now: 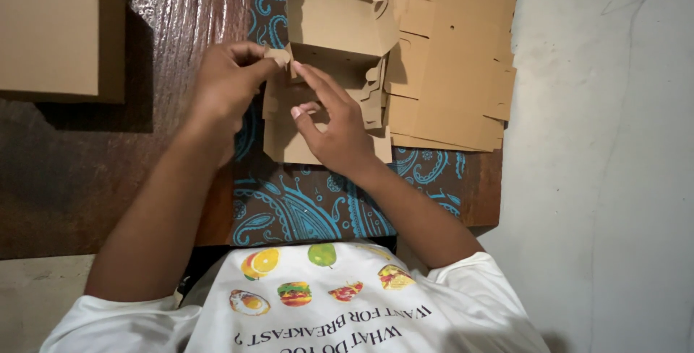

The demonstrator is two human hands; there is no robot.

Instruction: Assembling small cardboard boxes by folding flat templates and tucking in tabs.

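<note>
A flat brown cardboard box blank [318, 85] lies partly folded on a blue paisley cloth [303, 201] over a dark wooden table. My left hand [228, 82] pinches a small flap at the blank's left edge between thumb and fingers. My right hand [332, 118] rests on the blank's lower panel, with its index finger stretched up to the same flap. The two hands almost touch at that flap. The lower middle of the blank is hidden under my right hand.
A stack of flat cardboard blanks [452, 57] lies to the right of the one in hand. A closed brown cardboard box [58, 31] stands at the far left on the wooden table [87, 172]. Grey concrete floor [600, 158] borders the table's right edge.
</note>
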